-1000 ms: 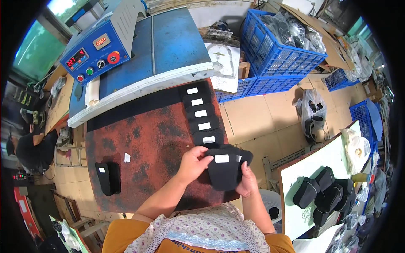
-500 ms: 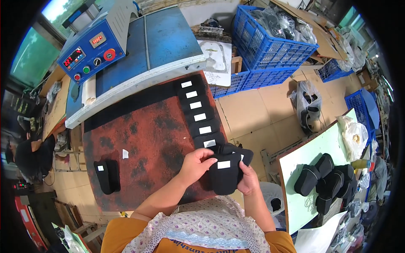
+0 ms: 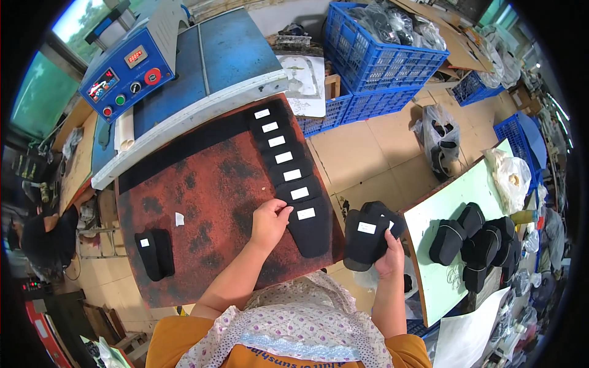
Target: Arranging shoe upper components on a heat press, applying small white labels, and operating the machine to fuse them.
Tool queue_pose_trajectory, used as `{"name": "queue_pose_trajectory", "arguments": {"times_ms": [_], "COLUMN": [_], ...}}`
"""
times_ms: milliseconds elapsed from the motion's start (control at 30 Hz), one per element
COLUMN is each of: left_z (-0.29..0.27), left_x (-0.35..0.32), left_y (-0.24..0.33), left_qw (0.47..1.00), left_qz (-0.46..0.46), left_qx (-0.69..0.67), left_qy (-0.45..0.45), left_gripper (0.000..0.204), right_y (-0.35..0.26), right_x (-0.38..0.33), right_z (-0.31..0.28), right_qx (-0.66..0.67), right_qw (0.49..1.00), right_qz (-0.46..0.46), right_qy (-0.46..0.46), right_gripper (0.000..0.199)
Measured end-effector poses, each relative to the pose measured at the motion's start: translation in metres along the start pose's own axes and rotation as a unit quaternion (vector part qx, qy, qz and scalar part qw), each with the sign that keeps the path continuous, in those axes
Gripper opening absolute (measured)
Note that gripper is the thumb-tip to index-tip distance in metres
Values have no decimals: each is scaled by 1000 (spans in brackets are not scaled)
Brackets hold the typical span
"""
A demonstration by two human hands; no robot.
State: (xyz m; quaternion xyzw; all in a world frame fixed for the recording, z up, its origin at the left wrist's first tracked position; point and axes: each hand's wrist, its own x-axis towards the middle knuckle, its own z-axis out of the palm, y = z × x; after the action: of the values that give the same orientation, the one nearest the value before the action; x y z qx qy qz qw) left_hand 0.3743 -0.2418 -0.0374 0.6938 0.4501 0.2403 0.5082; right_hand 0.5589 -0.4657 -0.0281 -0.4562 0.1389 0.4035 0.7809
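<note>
A row of flat black tongue-shaped pads (image 3: 288, 157), each with a white label, overlaps along the right side of the red-brown work table (image 3: 208, 208). The nearest pad (image 3: 313, 236) lies at the row's near end. My left hand (image 3: 269, 226) pinches its upper left corner, thumb and forefinger together by the label. Off the table's right edge, my right hand (image 3: 390, 257) grips a small fanned stack of the same black pads (image 3: 362, 245), labels facing up. At the table's left lie a few more black pads (image 3: 154, 254), beside a scrap of white paper (image 3: 179, 219).
A blue press machine with a control box (image 3: 127, 80) stands beyond the table. To the right, a pale green table (image 3: 438, 291) bears several thicker black padded pieces (image 3: 475, 245). Blue crates (image 3: 383, 67) and a plastic bag (image 3: 438, 138) stand on the tiled floor. A person (image 3: 52, 230) is at far left.
One black pad now lies at the near end of the row. My right hand has moved right with the stack, away from my left hand, which has shifted slightly left and up.
</note>
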Motion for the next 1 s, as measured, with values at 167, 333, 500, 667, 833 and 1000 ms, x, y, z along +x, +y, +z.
{"name": "queue_pose_trajectory", "arguments": {"times_ms": [167,333,500,667,833,1000], "left_z": [2,3,3,6,2,-9], "left_x": [-33,-48,-44,-47,-66,-50], "left_y": [35,29,7,2,36,37], "left_qw": [988,978,983,999,995,997], "left_qz": [121,-82,-108,5,57,58], "left_qx": [27,-97,-84,18,-47,-40], "left_qy": [-90,-163,-121,-37,-64,44], "left_gripper": [34,13,17,23,31,18], "right_y": [32,41,4,5,29,62], "right_x": [-24,-26,-28,-24,-16,0], "right_z": [16,11,-9,-2,52,101], "right_qx": [-1,-25,73,71,85,82], "right_qw": [997,998,996,994,966,944], "right_qz": [61,36,1,48,172,231], "right_qy": [-46,-47,-44,-64,-173,-221], "right_gripper": [34,39,59,51,52,48]}}
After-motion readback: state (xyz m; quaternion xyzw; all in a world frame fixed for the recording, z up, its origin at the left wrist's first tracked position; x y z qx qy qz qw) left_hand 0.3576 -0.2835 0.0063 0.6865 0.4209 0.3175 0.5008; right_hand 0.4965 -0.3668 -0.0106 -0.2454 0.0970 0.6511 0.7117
